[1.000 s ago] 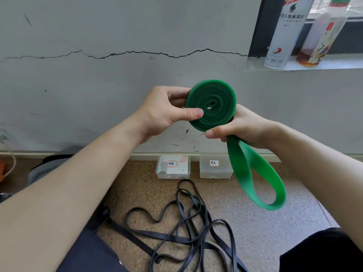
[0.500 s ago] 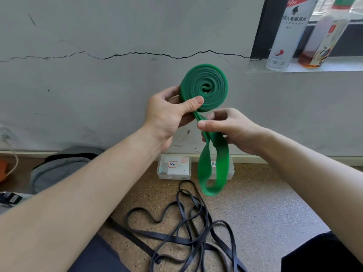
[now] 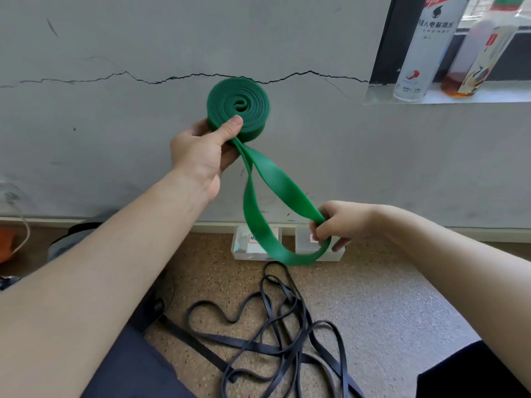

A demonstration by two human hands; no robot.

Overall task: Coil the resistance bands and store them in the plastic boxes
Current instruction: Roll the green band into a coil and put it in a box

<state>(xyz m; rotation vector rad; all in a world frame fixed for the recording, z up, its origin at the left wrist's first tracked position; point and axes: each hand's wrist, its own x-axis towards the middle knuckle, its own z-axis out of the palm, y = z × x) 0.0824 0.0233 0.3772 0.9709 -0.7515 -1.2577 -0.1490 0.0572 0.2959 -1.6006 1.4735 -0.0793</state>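
Note:
A green resistance band (image 3: 238, 106) is mostly wound into a flat coil held up in front of the wall. My left hand (image 3: 201, 152) pinches the coil's lower edge, thumb on its face. The band's loose tail hangs down as an open loop. My right hand (image 3: 336, 225) grips that loop at its lower right, fingers curled round it. Two clear plastic boxes stand against the wall on the floor, the left box (image 3: 244, 251) and the right box (image 3: 333, 252), both partly hidden behind the loop and my right hand. A black band (image 3: 275, 334) lies tangled on the floor.
A grey cracked wall (image 3: 115, 124) rises right behind the boxes. On a ledge at the upper right stand a white bottle (image 3: 425, 47) and a bottle of amber liquid (image 3: 477, 53). A grey bag (image 3: 66, 242) lies at the left. My dark-clothed legs frame the speckled floor.
My right hand slid down from just under the coil to the tail's low end, pulling the loop out to the right. My left hand kept the coil raised.

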